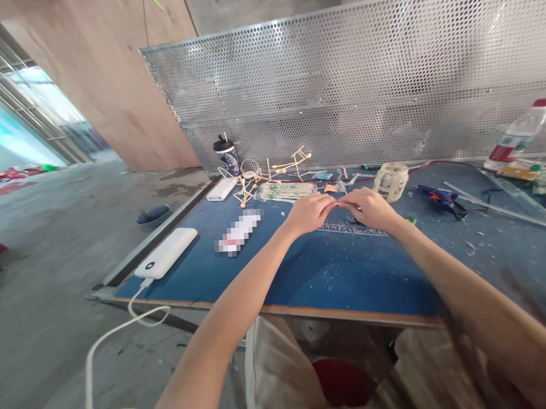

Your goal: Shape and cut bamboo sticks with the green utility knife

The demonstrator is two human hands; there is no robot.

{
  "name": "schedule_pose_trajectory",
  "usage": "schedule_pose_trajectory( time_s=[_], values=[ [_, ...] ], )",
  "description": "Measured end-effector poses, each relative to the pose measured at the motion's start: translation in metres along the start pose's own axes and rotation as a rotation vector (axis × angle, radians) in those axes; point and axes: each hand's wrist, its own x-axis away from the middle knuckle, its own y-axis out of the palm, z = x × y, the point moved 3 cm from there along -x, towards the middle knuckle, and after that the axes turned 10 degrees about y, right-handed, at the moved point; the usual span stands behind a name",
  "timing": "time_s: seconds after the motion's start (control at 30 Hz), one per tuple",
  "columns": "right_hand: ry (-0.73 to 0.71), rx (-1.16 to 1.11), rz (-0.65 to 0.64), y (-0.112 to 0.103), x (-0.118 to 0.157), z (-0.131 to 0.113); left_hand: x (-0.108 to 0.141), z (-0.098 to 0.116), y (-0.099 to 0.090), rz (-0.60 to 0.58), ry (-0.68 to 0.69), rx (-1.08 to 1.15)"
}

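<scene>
Over the middle of the blue table (281, 271), my left hand (307, 213) and my right hand (369, 208) meet with fingertips pinched together. Between them is something small and thin, too hidden to name. A clear ruler (354, 229) lies on the table just below my hands. Behind the left hand is a plastic-wrapped bundle of thin sticks (286, 191). Stick frames with pale blobs at their joints (293, 164) stand at the back. To the right of my right hand sits a pale, see-through jar (391, 182).
A blue glue gun (440, 199) and a clear set square (524, 200) lie to the right, near a red-capped bottle (519, 133). At left are a cabled white power bank (168, 254), a blurred-out item (238, 232) and a lidded cup (227, 155). A perforated metal panel (340, 91) stands behind.
</scene>
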Motion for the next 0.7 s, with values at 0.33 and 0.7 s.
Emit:
schedule_pose_trajectory(
  time_s=[0.33,0.7],
  values=[
    [0.109,0.112,0.018,0.006,0.002,-0.001,-0.003,0.002,0.011,-0.071,-0.094,-0.039],
    [-0.015,-0.129,-0.035,-0.008,0.001,-0.006,-0.001,0.001,-0.003,-0.065,0.049,0.159]
  ],
)
